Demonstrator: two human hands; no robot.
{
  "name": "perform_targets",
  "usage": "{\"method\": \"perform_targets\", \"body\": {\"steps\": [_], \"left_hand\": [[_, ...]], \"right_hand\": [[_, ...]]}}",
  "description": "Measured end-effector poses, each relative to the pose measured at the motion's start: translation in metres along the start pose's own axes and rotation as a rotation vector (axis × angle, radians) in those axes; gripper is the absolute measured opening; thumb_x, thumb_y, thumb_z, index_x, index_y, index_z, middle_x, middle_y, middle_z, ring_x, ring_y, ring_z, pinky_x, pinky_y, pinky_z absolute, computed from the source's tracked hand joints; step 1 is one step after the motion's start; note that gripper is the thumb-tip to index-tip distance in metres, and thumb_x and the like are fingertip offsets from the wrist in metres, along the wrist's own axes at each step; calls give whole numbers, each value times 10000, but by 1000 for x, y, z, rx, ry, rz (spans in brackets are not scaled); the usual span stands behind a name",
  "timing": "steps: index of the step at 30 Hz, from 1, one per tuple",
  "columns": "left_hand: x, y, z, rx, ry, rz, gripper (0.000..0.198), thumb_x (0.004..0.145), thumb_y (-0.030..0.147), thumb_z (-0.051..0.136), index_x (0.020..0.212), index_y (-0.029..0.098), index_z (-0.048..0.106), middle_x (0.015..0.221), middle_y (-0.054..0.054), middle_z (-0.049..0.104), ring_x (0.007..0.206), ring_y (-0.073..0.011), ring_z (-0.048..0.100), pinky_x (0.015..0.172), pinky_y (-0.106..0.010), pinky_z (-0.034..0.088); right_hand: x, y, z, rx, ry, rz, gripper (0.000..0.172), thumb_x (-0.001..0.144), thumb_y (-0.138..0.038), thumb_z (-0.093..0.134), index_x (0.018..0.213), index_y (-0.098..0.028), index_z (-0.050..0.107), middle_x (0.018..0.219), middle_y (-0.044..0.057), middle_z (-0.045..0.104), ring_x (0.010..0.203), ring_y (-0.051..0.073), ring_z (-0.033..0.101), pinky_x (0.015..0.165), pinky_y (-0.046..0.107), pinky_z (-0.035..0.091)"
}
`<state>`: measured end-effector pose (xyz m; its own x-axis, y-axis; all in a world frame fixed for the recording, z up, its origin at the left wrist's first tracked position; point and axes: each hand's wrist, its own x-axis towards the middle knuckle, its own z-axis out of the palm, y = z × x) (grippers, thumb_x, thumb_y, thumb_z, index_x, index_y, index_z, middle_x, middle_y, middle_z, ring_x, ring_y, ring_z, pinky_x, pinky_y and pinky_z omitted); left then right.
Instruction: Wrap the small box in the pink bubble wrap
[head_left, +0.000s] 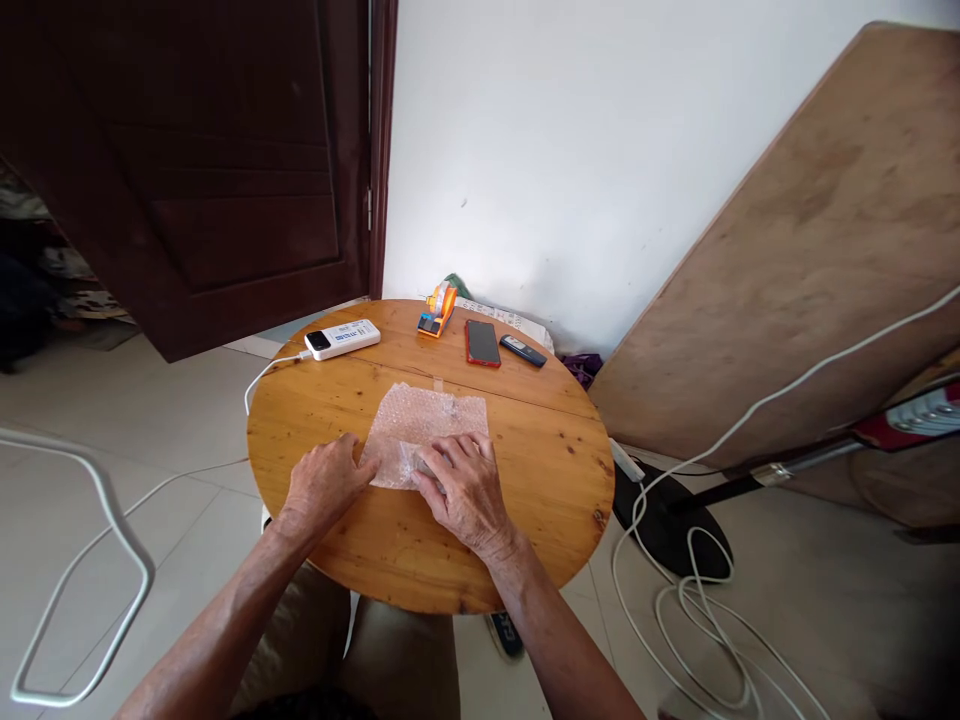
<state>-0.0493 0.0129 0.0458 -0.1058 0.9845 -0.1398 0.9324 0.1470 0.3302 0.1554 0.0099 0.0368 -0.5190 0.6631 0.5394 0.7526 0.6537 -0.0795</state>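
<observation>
A sheet of clear bubble wrap [405, 420] lies on the round wooden table [540, 480]. My right hand [469, 490] rests on its near right part, fingers curled over a fold of the wrap. Something clear and shiny shows at those fingertips, but the hand hides most of it. On the other side, my left hand [326, 485] is at the left edge of the sheet, thumb apart from the fingers and close to the wrap. It holds nothing that I can see. A short strip of clear tape [439, 384] shows at the sheet's far edge.
Along the table's far side are a white power bank [343, 339] with a cable, an orange tape dispenser [437, 310], a red-edged phone [482, 343] and a dark remote control [523, 350]. A fan's black base [667, 520] and looped white cable [705, 600] lie on the floor at right.
</observation>
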Motion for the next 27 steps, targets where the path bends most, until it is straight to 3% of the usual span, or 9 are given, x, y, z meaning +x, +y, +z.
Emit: {"method": "perform_targets", "body": {"steps": [7,13,16,21,27], "left_hand": [[5,-1,-2,-45,-48,-30,259,793,423,506,681,221,621,758,-58,704,767,-246,648,604,-286,359],[6,-6,-4,-154,-34,72,254,771,339,478,567,208,554,614,-16,603,621,-179,566,550,-256,308],[5,-9,0,-331,-3,89,248,733,321,497,516,202,476,533,12,549,550,-149,538,525,-236,318],[5,-7,12,-771,-88,-5,178,654,314,523,536,211,438,453,44,512,469,-140,564,469,-213,378],[4,5,17,-918,37,124,262,644,359,554,507,206,391,491,70,404,492,-95,480,513,-208,426]], "right_hand": [[2,1,-1,-46,-22,-21,119,948,-285,540,984,-223,636,922,46,655,914,210,555,981,434,329],[5,-3,-8,-113,-89,-43,82,930,-249,577,980,-234,640,945,53,644,921,216,547,970,440,343],[6,-6,-11,-152,-108,-53,97,928,-210,573,981,-244,647,916,50,640,901,215,544,968,450,348],[9,-9,-19,-219,-213,-113,242,888,-83,551,1029,-253,650,916,55,630,888,222,537,949,452,372],[19,-15,-27,-284,-312,-168,232,846,-47,542,986,-199,649,915,84,621,874,242,543,943,467,372]]}}
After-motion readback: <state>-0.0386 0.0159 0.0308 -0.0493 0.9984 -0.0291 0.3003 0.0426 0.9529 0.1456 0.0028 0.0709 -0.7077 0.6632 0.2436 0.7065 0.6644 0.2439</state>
